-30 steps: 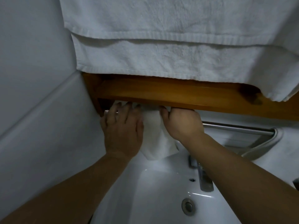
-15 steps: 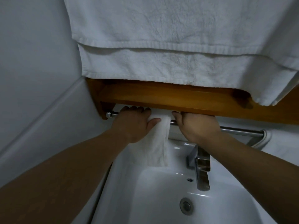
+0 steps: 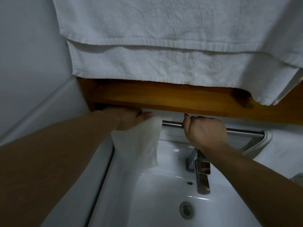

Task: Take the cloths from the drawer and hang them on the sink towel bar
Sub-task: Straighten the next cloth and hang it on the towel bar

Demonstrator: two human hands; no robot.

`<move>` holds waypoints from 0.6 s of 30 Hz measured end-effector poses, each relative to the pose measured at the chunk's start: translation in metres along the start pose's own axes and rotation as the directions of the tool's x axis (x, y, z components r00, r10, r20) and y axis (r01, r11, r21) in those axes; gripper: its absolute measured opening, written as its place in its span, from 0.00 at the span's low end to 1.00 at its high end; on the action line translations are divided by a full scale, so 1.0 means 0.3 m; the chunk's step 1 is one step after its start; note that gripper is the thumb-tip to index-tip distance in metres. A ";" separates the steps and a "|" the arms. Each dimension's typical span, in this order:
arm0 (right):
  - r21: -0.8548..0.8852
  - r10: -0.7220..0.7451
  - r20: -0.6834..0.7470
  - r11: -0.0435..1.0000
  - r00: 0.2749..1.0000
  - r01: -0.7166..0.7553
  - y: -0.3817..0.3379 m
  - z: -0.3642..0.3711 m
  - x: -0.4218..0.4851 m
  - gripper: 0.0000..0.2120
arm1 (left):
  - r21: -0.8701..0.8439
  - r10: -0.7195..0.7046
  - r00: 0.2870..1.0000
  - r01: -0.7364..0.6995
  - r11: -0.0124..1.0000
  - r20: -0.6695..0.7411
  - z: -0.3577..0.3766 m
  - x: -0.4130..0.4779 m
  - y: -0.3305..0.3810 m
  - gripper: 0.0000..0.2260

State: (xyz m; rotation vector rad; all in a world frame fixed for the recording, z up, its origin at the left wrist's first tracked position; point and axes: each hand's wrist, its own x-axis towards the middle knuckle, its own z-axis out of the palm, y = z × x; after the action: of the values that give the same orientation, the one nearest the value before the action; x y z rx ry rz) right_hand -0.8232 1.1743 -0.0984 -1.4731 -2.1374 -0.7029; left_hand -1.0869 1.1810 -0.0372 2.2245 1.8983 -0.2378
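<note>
We note the left grip (image 3: 129,119) under the wooden shelf (image 3: 164,99), pinching the white cloth (image 3: 139,145). The cloth hangs from the towel bar (image 3: 242,132) toward 6 o'clock over the sink (image 3: 147,202). At the cloth's 3 o'clock, the right grip (image 3: 205,130) curls round the bar.

Both arms reach forward. The left hand (image 3: 129,118) pinches the cloth (image 3: 137,145); the right hand (image 3: 205,130) curls round the towel bar (image 3: 244,132).

We see a dim, bluish, soft picture, faint glints on the towel bar (image 3: 172,124) and sink (image 3: 155,194), edges visibly bowed.
</note>
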 end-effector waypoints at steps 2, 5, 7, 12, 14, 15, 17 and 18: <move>0.008 0.008 -0.044 1.000 0.999 -0.008 0.000 0.018 -0.009 0.26 | -0.115 0.034 0.997 -0.041 0.992 -0.067 -0.011 0.007 -0.015 0.31; 0.002 0.022 -0.060 1.000 0.998 -0.022 0.005 0.029 -0.009 0.25 | -0.422 -0.017 0.998 -0.008 0.906 -0.056 -0.016 0.053 -0.038 0.31; -0.006 0.024 -0.071 1.000 0.997 -0.025 0.002 0.032 -0.008 0.25 | -0.246 -0.031 0.999 0.037 0.969 0.025 -0.018 0.057 -0.040 0.25; -0.006 0.035 -0.100 0.999 0.994 -0.036 0.004 0.036 -0.011 0.25 | -0.039 -0.046 0.942 0.035 0.999 -0.332 0.039 -0.021 0.018 0.12; -0.007 0.034 -0.111 0.999 0.993 -0.035 0.004 0.036 -0.008 0.25 | -0.019 -0.064 0.877 0.063 0.998 -0.477 0.085 -0.044 0.030 0.19; -0.007 0.034 -0.114 0.999 0.993 -0.035 0.003 0.036 -0.006 0.25 | -0.002 -0.057 0.845 0.065 0.998 -0.531 0.097 -0.061 0.053 0.22; -0.008 0.032 -0.112 0.999 0.993 -0.033 0.001 0.034 -0.006 0.24 | 0.065 -0.026 0.771 0.087 0.994 -0.636 0.105 -0.087 0.099 0.22; -0.008 0.034 -0.105 0.999 0.994 -0.035 0.001 0.033 -0.007 0.24 | 0.052 -0.034 0.747 0.091 0.994 -0.664 0.111 -0.097 0.119 0.22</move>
State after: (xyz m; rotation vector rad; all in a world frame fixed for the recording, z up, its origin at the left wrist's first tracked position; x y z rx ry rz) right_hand -0.8229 1.1792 -0.1072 -1.4419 -2.0277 -0.7620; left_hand -1.0558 1.1392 -0.0601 2.5180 2.3213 0.5716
